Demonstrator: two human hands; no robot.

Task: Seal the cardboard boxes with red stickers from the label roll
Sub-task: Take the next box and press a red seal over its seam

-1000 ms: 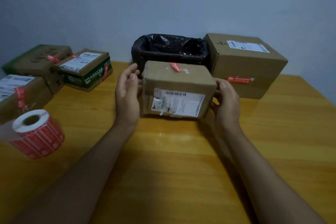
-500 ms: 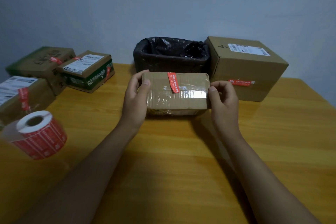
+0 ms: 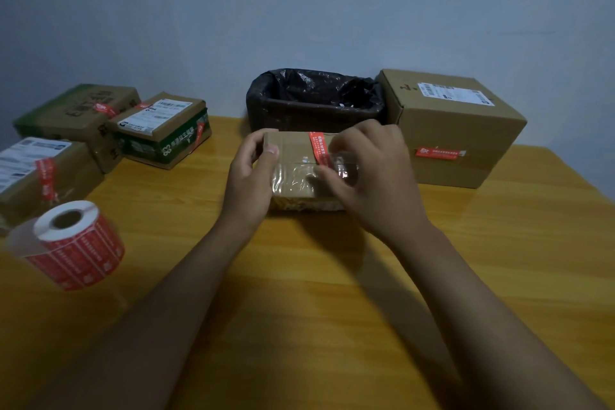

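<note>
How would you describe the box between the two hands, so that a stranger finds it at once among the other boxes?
Start at the black-lined bin by the wall at the back of the wooden table. Directly in front of it lies a small cardboard box, the left hand gripping its left end and the right hand over its right part. Only this box is being handled, and glossy clear tape runs under its red sticker.

Small taped cardboard box (image 3: pixel 293 173) mid-table w/ red sticker (image 3: pixel 318 147) across top seam, label roll (image 3: pixel 71 245) upright at left
</note>
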